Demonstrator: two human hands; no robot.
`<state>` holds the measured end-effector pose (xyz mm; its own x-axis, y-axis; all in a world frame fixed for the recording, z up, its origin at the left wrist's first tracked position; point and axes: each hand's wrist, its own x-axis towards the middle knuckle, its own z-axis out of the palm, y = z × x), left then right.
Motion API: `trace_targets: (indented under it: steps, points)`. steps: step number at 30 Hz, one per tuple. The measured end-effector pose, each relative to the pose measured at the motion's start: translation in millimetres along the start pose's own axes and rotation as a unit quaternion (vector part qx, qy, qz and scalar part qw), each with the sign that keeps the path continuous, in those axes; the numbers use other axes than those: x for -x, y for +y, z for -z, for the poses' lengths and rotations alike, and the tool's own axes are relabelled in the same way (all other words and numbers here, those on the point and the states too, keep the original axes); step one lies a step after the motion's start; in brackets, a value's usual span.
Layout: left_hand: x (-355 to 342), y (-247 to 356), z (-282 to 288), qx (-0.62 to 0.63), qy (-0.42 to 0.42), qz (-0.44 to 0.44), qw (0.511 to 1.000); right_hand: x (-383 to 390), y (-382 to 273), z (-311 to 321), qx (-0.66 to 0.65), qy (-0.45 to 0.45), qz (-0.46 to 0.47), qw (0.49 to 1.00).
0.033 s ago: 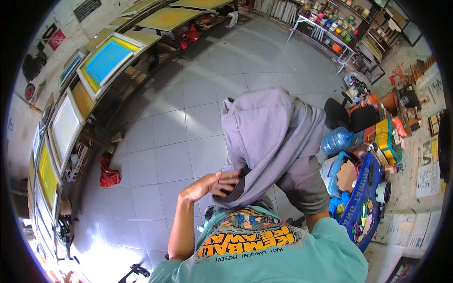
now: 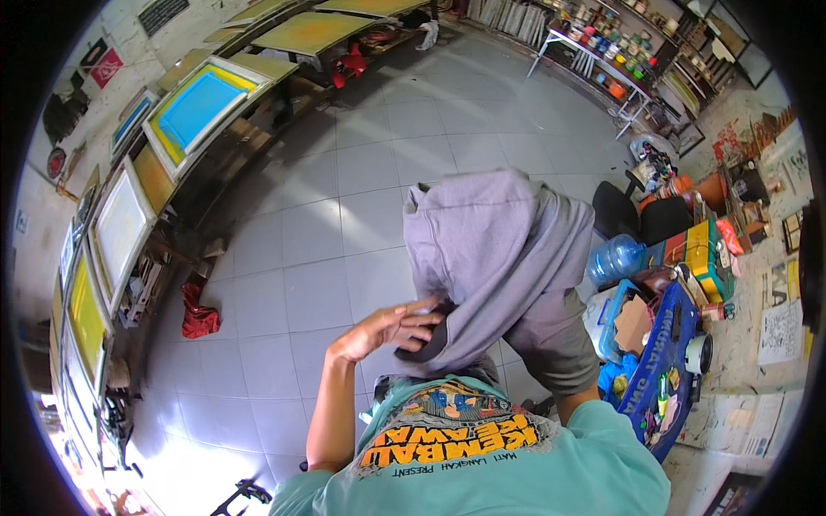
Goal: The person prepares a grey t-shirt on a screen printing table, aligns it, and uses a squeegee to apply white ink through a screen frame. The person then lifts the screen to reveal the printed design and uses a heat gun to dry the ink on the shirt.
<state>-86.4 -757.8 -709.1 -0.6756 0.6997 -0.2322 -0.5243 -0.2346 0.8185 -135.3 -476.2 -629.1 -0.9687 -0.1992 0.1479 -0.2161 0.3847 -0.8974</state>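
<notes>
My left hand, fingers parted, sits slightly higher than before at the lower edge of the grey garment, putting that edge within reach; the garment hides my right hand, whose state I cannot tell

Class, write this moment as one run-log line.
left hand: fingers spread at grey garment edge | right hand: hidden by garment | right side: blue bottle
</notes>
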Motion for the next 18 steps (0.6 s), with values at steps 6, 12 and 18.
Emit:
trace_targets:
  steps: [6, 12, 18]
  points:
    - [-24, 54, 14, -0.22, 0.287, -0.2, 0.911, -20, -8, -17, 0.159, -0.113, 0.005, 0.981]
    - [-92, 79, 5, -0.292, 0.215, -0.231, 0.903, -52, 38, -8, 0.048, -0.125, -0.026, 0.991]
    - [-139, 79, 27, -0.282, 0.035, 0.042, 0.958, -107, 11, 16, -0.098, -0.008, 0.029, 0.995]
